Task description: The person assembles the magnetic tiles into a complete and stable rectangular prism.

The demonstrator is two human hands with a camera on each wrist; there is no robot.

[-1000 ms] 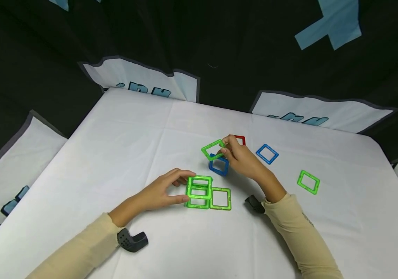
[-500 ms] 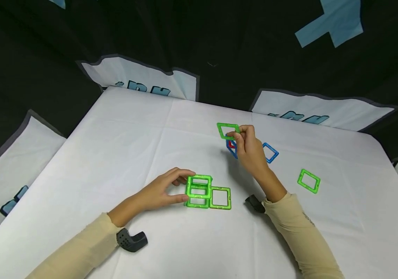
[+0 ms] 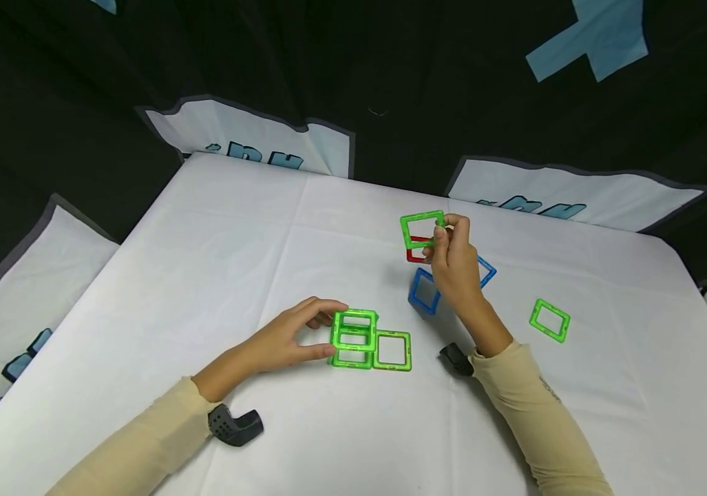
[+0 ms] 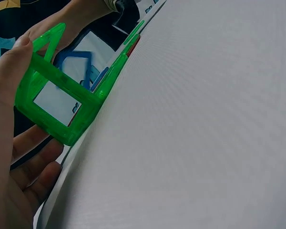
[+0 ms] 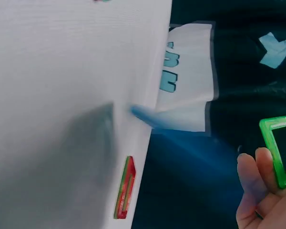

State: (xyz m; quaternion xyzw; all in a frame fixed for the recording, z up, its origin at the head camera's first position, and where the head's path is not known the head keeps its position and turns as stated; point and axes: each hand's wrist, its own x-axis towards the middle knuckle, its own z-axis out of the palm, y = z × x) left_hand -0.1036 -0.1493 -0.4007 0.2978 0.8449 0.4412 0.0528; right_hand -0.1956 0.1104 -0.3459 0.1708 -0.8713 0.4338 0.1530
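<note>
My left hand (image 3: 297,337) grips an open box of green magnetic tiles (image 3: 353,348) between thumb and fingers. Joined to its right side, a green square tile (image 3: 392,368) lies flat. Farther back, my right hand (image 3: 457,265) pinches another green square tile (image 3: 405,233) above the table. Below that hand is a tilted blue square tile (image 3: 415,284), blurred in both wrist views; whether anything supports it I cannot tell. A red square tile (image 3: 409,253) lies behind the raised green one, partly covered.
A second blue tile (image 3: 488,275) lies right of my right hand, partly hidden by it. Farther right is a loose green tile (image 3: 554,309). White cloth covers the table (image 3: 235,234), and a dark curtain (image 3: 390,83) hangs beyond its back edge.
My right hand has moved back and right with the green tile. The blue tile that hung close beside it now shows apart, lower in the view. My left hand has stayed in place.
</note>
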